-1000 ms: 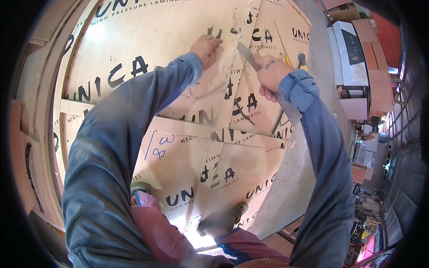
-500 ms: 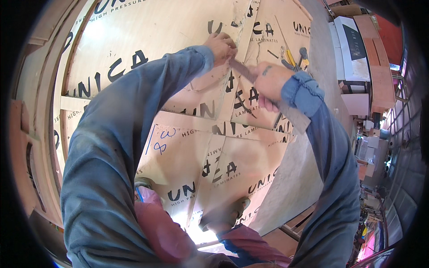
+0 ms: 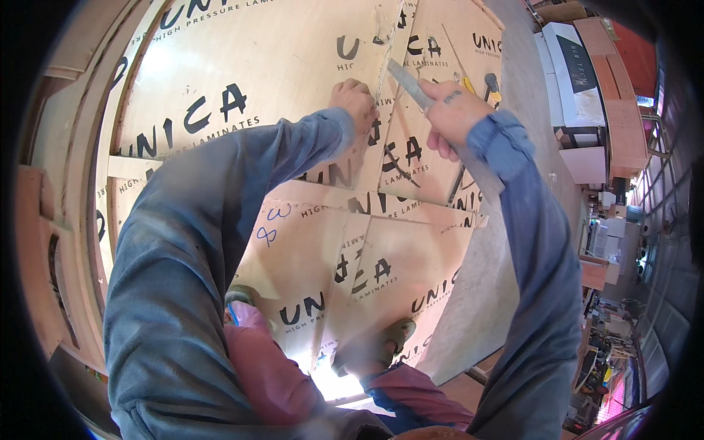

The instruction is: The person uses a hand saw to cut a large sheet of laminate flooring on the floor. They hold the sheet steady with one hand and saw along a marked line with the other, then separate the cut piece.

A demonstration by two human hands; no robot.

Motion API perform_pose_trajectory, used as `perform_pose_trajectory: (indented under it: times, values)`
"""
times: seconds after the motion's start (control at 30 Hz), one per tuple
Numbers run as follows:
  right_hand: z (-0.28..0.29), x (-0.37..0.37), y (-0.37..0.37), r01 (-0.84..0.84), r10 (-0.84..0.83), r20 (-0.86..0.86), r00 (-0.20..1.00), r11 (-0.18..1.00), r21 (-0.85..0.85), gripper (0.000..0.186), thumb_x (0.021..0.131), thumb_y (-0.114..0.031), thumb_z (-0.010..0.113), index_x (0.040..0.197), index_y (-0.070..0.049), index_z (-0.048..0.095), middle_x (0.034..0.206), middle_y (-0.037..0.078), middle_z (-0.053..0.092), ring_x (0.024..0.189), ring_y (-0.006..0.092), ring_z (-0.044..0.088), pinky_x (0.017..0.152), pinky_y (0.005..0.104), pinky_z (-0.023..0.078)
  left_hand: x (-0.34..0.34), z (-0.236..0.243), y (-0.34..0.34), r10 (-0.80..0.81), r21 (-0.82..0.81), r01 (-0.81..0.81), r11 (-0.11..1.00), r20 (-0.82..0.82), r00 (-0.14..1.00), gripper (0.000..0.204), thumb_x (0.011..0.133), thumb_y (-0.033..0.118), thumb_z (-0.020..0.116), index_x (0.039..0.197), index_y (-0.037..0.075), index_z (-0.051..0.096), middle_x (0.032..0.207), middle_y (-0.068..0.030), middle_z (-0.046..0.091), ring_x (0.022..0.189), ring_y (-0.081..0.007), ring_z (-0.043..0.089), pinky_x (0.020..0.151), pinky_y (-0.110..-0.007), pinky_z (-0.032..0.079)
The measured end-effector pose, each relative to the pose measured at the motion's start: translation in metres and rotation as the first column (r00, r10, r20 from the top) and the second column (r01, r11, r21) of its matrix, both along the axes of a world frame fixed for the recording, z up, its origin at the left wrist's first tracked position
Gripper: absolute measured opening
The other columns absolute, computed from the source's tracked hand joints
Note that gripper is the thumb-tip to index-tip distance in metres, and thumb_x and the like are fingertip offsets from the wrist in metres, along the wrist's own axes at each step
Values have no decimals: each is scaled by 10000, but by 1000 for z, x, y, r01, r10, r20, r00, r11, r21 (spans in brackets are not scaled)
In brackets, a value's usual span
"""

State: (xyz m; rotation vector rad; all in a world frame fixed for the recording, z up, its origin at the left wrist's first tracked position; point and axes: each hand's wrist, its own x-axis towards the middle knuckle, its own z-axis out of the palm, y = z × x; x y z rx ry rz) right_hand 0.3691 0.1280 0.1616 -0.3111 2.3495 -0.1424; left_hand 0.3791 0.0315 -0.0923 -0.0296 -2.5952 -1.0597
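Observation:
Large printed plywood panels [image 3: 198, 81] lie beneath both hands, with lengthwise seams and crossing strips. My left hand [image 3: 355, 106] is on the panel just left of a seam, its fingers curled; whatever they may hold is hidden. My right hand [image 3: 455, 117] grips a long, flat grey blade-like strip [image 3: 411, 86], its narrow far end lying across the seam above my left hand and its wider end passing under my wrist. Right of that hand lie a yellow-handled tool [image 3: 466, 83] and what looks like a dark-headed hammer [image 3: 491, 86].
A wooden frame [image 3: 88, 125] runs along the left. My feet [image 3: 389, 341] stand on the lower panels. Grey floor [image 3: 532, 110] borders the panels on the right, with stacked boards and white boxes [image 3: 568, 77] beyond and cluttered items [image 3: 609, 367] at the lower right.
My left hand first moved right to the strip's tip, then down toward me along the seam. The strip's tip dipped and has risen again, still in my right hand.

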Motion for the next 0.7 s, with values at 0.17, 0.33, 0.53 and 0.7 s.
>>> perform_pose_trajectory:
  times: [0.17, 0.33, 0.53, 0.7]
  values:
    - [-27, -11, 3, -19, 19, 65, 998, 1000, -5, 281, 925, -69, 375, 1174, 1, 485, 641, 154, 628, 486, 225, 623, 398, 365, 494, -7, -9, -36, 68, -174, -81, 981, -76, 995, 127, 779, 134, 660, 873, 67, 713, 1037, -88, 642, 1103, -310, 510, 920, -397, 438]
    - [-24, 10, 19, -23, 4, 237, 971, 997, 77, 534, 917, -18, 355, 1445, -95, 359, 629, 112, 595, 442, 188, 572, 386, 330, 465, -2, -3, -51, 2, -172, -5, 985, -18, 1000, 247, 796, 78, 631, 1033, 97, 696, 1153, -72, 610, 1102, -311, 508, 945, -385, 437]
    - [-22, 19, 20, 84, -85, -5, 996, 995, -48, 419, 931, -26, 366, 1343, -60, 432, 648, 127, 617, 465, 208, 594, 398, 342, 474, -47, -1, -41, -143, -144, 128, 981, -102, 984, 688, 827, 76, 624, 1462, 230, 411, 1423, -40, 488, 1223, -296, 454, 1015, -437, 414]
    - [-36, 8, 8, 114, -111, 91, 990, 993, -31, 544, 882, 17, 329, 1419, -71, 336, 645, 126, 607, 454, 198, 589, 405, 350, 479, -80, 46, -64, -484, -820, 351, 453, 104, 869, 813, 850, 149, 630, 1542, 294, 228, 1590, 72, 254, 1390, -261, 321, 1106, -491, 356]
